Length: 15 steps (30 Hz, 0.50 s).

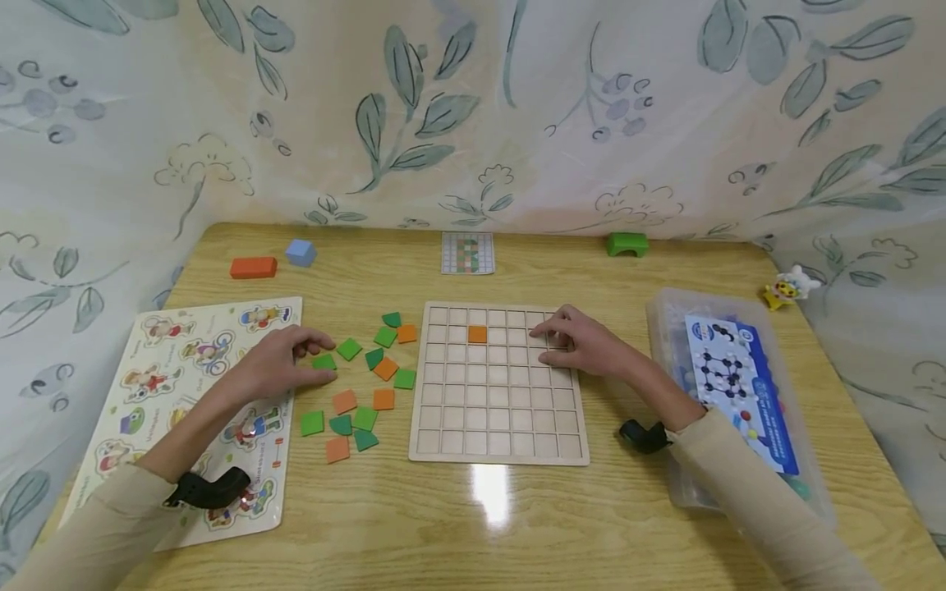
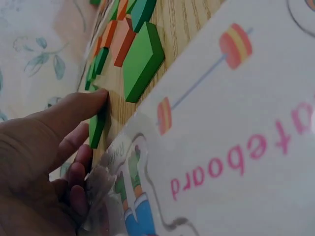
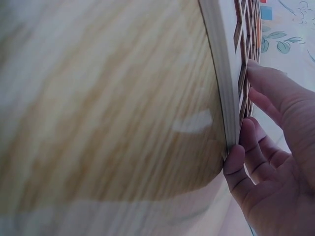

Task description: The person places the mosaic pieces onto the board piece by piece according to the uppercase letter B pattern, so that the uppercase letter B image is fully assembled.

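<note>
My left hand is over the right edge of a picture puzzle board, thumb and index finger spread around a green square tile on the table. In the left wrist view, the thumb tip overlaps that green tile. Several green and orange squares and dark green rounded tiles lie between the puzzle and a wooden grid board. One orange square tile sits in the grid's second row. My right hand rests at the grid board's right edge, fingers relaxed, holding nothing.
A pattern card lies behind the grid board. At the back are a red block, a blue block and a green arch block. On the right stand a plastic box and a small toy figure.
</note>
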### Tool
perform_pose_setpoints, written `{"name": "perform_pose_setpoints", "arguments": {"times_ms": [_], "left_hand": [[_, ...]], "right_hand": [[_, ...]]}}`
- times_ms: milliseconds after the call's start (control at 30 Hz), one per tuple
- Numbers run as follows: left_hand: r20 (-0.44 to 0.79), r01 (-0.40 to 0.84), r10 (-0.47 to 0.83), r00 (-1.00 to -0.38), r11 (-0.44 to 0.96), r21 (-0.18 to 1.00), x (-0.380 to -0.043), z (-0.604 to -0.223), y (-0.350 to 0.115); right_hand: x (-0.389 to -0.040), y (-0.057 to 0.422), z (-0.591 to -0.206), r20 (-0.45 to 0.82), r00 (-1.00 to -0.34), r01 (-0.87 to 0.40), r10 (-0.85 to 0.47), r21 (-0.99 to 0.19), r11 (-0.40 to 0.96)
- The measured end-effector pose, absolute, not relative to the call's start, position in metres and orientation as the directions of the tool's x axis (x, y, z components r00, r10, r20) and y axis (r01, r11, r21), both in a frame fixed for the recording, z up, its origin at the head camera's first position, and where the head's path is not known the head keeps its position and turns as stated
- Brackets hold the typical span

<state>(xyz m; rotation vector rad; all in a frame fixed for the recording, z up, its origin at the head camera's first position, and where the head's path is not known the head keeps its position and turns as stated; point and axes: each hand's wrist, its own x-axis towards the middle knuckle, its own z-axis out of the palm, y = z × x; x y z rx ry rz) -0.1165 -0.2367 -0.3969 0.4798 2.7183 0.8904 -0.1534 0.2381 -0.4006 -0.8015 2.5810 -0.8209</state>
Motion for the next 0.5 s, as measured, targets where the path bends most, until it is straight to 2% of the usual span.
{"name": "perform_pose_setpoints", "arguments": {"times_ms": [500], "left_hand": [[-0.144,0.214,0.372,-0.917,0.764,0.609,-0.1148,-0.3969,-0.2399]], "right_hand": [[-0.1535,0.236,-0.4004,-0.126,-0.795,-0.412,-0.593,-0.605,0.681]]}}
